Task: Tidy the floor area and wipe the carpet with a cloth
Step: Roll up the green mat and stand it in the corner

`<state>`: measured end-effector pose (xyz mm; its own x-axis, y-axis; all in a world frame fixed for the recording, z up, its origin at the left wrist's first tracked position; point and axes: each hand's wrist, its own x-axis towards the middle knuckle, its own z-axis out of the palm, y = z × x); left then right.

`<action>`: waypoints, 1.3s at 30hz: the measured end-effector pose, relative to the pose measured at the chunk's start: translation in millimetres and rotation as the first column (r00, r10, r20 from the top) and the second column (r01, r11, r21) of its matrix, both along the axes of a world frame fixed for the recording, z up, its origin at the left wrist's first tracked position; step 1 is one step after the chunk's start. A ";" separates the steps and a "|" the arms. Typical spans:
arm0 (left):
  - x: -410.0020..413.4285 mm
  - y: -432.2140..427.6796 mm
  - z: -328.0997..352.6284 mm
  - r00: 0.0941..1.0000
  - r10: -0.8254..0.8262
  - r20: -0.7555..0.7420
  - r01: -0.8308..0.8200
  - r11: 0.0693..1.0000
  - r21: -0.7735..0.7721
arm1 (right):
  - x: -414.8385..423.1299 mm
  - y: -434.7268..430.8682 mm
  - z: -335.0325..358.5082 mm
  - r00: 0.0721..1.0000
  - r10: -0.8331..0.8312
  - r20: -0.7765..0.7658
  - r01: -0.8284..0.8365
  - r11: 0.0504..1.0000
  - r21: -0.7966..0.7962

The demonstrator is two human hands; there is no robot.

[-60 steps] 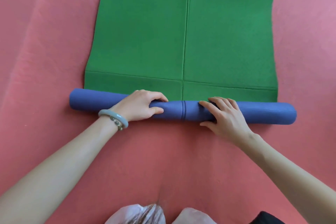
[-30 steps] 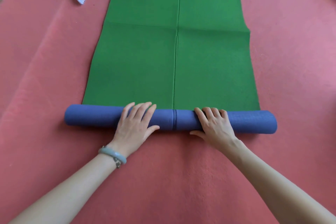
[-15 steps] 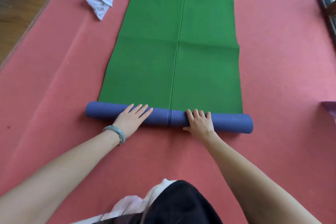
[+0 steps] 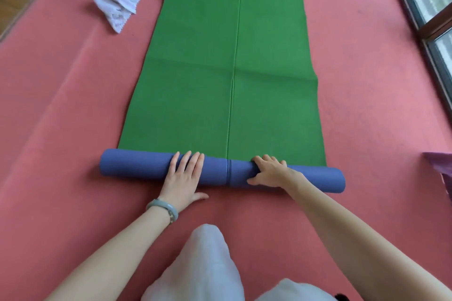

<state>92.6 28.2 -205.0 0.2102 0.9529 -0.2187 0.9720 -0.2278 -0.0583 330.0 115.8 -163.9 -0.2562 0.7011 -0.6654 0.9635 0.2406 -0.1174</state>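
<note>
Fingers [image 4: 187,160] lie flat on my left hand [image 4: 182,178] and curl on my right hand [image 4: 267,171] over the mat [image 4: 137,166], barely rolled. The cloth [image 4: 115,7] lies unused near the left edge of the carpet [image 4: 61,105].

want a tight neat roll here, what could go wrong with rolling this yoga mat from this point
1. The left hand and right hand both sit near the middle of the blue roll, so its unheld ends may loosen or telescope.
2. The roll lies slightly skewed across the green yoga mat, right end nearer the person, so it could wind on crooked.
3. The left hand presses flat while the right curls over the roll; an uneven push may worsen the skew.
</note>
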 end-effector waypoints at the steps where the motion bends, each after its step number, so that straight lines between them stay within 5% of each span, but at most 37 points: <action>1: -1.6 5.7 -1.1 1.000 -0.018 0.002 0.018 1.000 0.002 | 2.7 -1.7 -0.1 1.000 0.027 -0.006 -0.027 0.999 0.024; 7: -18.6 62.7 4.6 0.987 -0.153 -0.041 0.151 0.988 -0.041 | 24.7 -23.0 -28.8 0.974 0.211 0.081 -0.225 0.872 0.434; 12: -20.9 94.1 18.2 0.989 -0.117 0.086 0.134 0.962 -0.237 | 18.2 -3.9 -39.7 0.983 0.169 0.064 -0.176 0.820 0.544; 17: -15.2 72.7 7.4 0.978 -0.175 0.115 0.165 0.982 0.091 | 12.2 29.2 -35.1 0.991 0.131 0.028 -0.130 0.896 0.424; 25: -7.5 91.2 -5.1 0.973 -0.232 0.009 0.227 0.957 0.183 | 5.7 68.2 -15.9 0.989 0.143 0.041 -0.148 0.974 0.173; 31: -18.9 136.7 3.1 0.930 -0.351 0.106 0.343 0.935 0.088 | 7.7 53.5 -24.6 0.965 0.252 0.078 -0.256 0.827 0.500; 36: -18.9 177.1 21.6 0.943 -0.214 0.256 0.292 0.901 -0.320 | -5.0 71.2 -23.7 0.981 0.171 0.096 -0.196 0.854 0.483; 39: -21.0 185.8 30.9 0.945 -0.192 0.263 0.275 0.903 -0.329 | -12.2 94.1 -8.2 0.982 0.163 0.096 -0.184 0.935 0.302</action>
